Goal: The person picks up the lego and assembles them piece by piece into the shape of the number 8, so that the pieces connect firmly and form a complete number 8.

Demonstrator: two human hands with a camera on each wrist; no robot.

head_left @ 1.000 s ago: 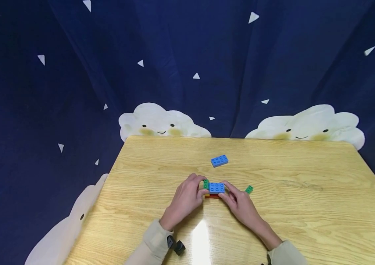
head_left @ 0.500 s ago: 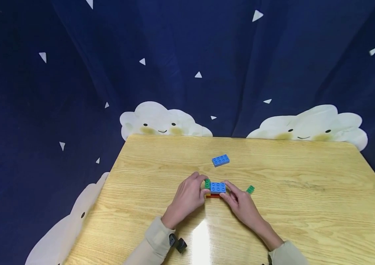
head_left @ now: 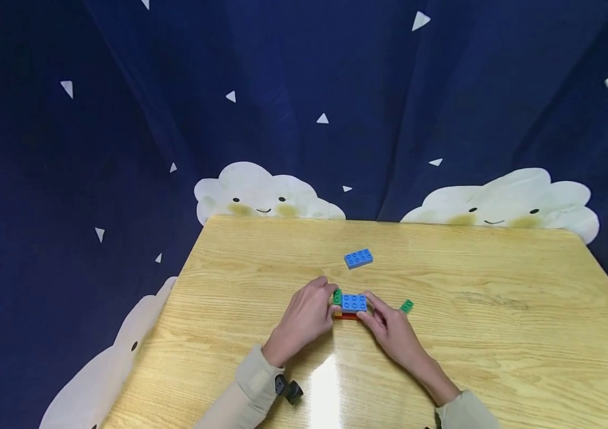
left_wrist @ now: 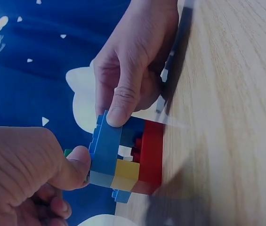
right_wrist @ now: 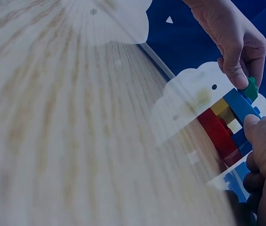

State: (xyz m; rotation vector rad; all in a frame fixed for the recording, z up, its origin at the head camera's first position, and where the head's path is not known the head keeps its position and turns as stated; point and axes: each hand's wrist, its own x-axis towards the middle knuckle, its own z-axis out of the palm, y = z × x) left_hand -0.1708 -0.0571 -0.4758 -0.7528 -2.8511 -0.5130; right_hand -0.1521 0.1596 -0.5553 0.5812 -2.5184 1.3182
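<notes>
A small stack of toy building bricks stands on the table between both hands. Its base is a red brick [left_wrist: 151,146], with a yellow brick [left_wrist: 126,172] on the left end and a blue one at the right, leaving a gap between. Across these lies a long blue brick [head_left: 354,302]. On its left end sits a small green brick [head_left: 337,296], pinched between thumb and fingers of my left hand [head_left: 306,313]. My right hand [head_left: 394,333] grips the stack's right end, its thumb on the side of the top blue brick.
Behind the stack a loose blue brick [head_left: 358,258] lies on the wooden table [head_left: 497,333]. Another small green brick [head_left: 406,306] lies just right of my right hand. A dark blue curtain [head_left: 282,89] with clouds hangs behind the table's far edge.
The head view has shifted slightly. Both hands keep their hold on the stack, and the loose bricks stay where they lay.
</notes>
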